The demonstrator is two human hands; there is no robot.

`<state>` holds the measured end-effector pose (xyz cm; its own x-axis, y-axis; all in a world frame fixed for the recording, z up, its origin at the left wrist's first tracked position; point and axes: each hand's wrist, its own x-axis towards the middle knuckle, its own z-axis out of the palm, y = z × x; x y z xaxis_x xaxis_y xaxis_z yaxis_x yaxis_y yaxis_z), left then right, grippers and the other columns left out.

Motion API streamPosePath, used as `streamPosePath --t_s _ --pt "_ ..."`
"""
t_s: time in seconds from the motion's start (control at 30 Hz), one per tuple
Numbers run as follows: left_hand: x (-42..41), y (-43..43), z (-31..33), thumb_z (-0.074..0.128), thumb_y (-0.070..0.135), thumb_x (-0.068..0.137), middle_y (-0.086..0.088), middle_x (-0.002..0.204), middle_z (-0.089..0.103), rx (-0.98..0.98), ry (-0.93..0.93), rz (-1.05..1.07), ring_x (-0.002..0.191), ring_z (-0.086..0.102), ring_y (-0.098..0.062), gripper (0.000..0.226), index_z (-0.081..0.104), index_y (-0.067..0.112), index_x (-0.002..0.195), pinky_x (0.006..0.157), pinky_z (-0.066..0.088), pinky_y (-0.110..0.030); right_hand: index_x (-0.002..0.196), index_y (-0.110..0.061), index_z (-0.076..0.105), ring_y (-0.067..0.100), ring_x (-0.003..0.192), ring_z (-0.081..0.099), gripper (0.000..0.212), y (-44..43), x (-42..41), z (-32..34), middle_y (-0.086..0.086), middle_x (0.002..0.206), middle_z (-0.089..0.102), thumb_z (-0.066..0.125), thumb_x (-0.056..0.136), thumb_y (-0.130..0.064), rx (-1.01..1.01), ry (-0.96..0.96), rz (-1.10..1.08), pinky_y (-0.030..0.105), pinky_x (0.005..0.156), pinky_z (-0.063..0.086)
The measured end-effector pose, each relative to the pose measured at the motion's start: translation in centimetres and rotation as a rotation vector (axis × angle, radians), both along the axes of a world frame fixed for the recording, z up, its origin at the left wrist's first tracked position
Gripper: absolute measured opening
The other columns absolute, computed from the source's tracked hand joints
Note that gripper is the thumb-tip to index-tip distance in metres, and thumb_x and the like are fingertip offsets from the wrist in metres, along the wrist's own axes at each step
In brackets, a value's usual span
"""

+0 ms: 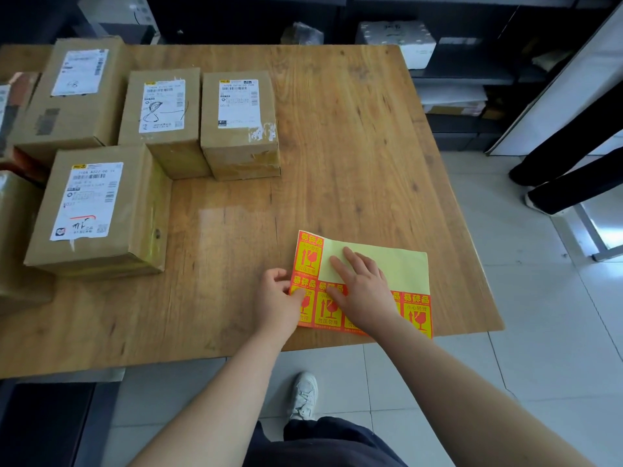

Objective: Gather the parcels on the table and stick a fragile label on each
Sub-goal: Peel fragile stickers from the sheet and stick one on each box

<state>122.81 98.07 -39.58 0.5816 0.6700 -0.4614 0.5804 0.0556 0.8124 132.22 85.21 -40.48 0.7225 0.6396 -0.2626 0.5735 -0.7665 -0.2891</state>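
Since the parcels are grouped on the left of the wooden table [354,146], between nine and eleven o'clock, the gathering is judged largely done, and the right half is kept as working room. The largest parcel [76,96] is seen at eleven o'clock, and the near parcel [101,210] at nine. The middle parcel [161,123] and the right-hand parcel [240,123] are set close side by side toward twelve. All four are turned with white shipping slips upward, so that flat tops are offered for labelling. No fragile label is seen on any of them. A further parcel [17,237] is cut off by the picture's edge at nine o'clock.

The label sheet [387,267] is laid at five o'clock, along the near edge of the table, where it is easily reached. Much of its upper part is bare yellow backing. One label is left at the upper left and a row along the bottom.

The right hand [362,291] is spread flat on the sheet with straight fingers, presumably so that the backing is held down while a label is pulled. The left hand [278,298] is brought to the sheet's eight o'clock corner, fingers curled, and the sheet's edge is pinched at the corner label [305,313]. Whether that label is already lifted cannot be told. Peeling is judged to be the step in hand.
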Motion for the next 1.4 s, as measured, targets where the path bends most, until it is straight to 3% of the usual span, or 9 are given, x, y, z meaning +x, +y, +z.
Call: streamPosePath --t_s 0.17,0.33,0.5,0.63,0.87,1.1,1.4 --pt "-0.5 0.9 -0.1 0.067 0.004 0.085 -0.004 0.099 0.069 -0.268 -0.061 0.08 0.081 0.067 -0.014 0.025 0.063 0.011 0.108 0.066 0.053 -0.027 0.146 -0.03 0.031 0.021 0.143 0.016 0.057 0.3 -0.2 0.1 -0.002 0.157 0.021 0.046 0.095 -0.048 0.055 0.014 -0.034 0.039 0.116 0.017" --pt "-0.6 1.0 -0.1 0.065 0.004 0.086 -0.002 0.095 0.071 -0.312 -0.096 0.102 0.079 0.069 -0.015 0.023 0.066 0.013 0.107 0.065 0.053 -0.026 0.132 -0.027 0.055 0.018 0.13 0.042 0.043 1.4 -0.4 1.3 -0.004 0.14 0.05 0.062 0.09 -0.031 0.347 0.062 -0.002 0.035 0.108 0.035" --pt "-1.0 0.9 0.2 0.065 0.015 0.088 0.0 0.092 0.073 -0.307 -0.085 0.028 0.083 0.07 -0.015 0.018 0.068 0.018 0.106 0.067 0.054 -0.026 0.116 -0.023 0.068 0.014 0.117 0.053 0.03 2.1 -0.9 1.3 -0.006 0.125 0.062 0.066 0.088 -0.03 0.405 0.059 0.042 0.032 0.097 0.044" --pt "-1.1 0.9 0.4 0.064 0.013 0.089 0.0 0.089 0.074 -0.34 -0.125 0.005 0.08 0.07 -0.013 0.016 0.069 0.019 0.103 0.065 0.053 -0.023 0.111 -0.022 0.071 0.012 0.108 0.059 0.026 2.0 -1.4 0.8 -0.005 0.116 0.066 0.067 0.087 -0.029 0.464 0.086 0.028 0.028 0.09 0.049" --pt "-1.8 0.9 0.1 0.062 0.011 0.09 -0.002 0.091 0.074 -0.374 -0.152 -0.022 0.087 0.07 -0.019 0.018 0.069 0.026 0.095 0.08 0.056 -0.036 0.1 -0.019 0.075 0.01 0.089 0.062 0.016 2.2 -1.6 1.0 -0.004 0.098 0.068 0.069 0.085 -0.024 0.523 0.102 0.023 0.03 0.076 0.054" --pt "-1.8 0.9 0.1 0.063 0.008 0.088 -0.005 0.097 0.072 -0.359 -0.16 -0.006 0.089 0.07 -0.02 0.02 0.068 0.017 0.106 0.08 0.056 -0.034 0.101 -0.017 0.074 0.007 0.09 0.065 0.016 2.3 -1.5 1.8 -0.005 0.098 0.073 0.065 0.088 -0.023 0.497 0.194 -0.076 0.024 0.082 0.052" --pt "-2.3 1.0 -0.1 0.062 0.016 0.091 0.0 0.096 0.073 -0.276 -0.133 -0.045 0.087 0.07 -0.017 0.019 0.068 0.03 0.102 0.08 0.057 -0.037 0.1 -0.018 0.066 0.01 0.088 0.063 0.013 2.5 -1.1 2.2 -0.003 0.096 0.069 0.058 0.092 -0.024 0.446 0.235 -0.153 0.029 0.081 0.054"
